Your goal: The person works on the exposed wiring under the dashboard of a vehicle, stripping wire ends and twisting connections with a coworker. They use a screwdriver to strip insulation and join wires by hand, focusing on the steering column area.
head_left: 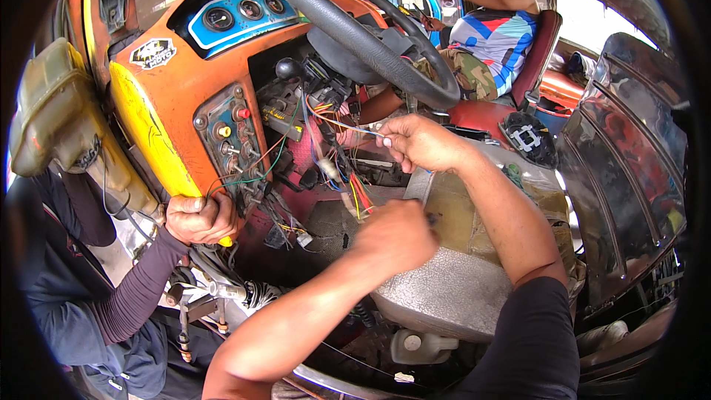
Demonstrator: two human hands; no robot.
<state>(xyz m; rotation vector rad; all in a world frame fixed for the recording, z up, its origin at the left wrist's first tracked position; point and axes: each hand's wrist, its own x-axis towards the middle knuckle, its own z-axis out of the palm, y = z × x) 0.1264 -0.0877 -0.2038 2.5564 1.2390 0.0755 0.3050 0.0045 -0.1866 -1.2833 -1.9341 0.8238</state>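
My right hand [424,142] pinches a thin pale wire [355,129] between thumb and fingertips, under the steering wheel. The wire runs left into an exposed bundle of coloured wires [341,170] hanging from the dash. Below it, my left hand [396,241] is closed in a fist, blurred by motion, above the grey seat. A small dark end [433,218] shows beside that fist, but I cannot make out what it belongs to. White connectors [328,170] hang among the loose wires.
An orange dash carries blue gauges [244,21] and a switch panel [231,133]. The black steering wheel [378,44] arches above my hands. At left, another person's hand [200,218] grips the yellow edge. A second person [489,44] sits at far right. A textured seat [444,289] lies below.
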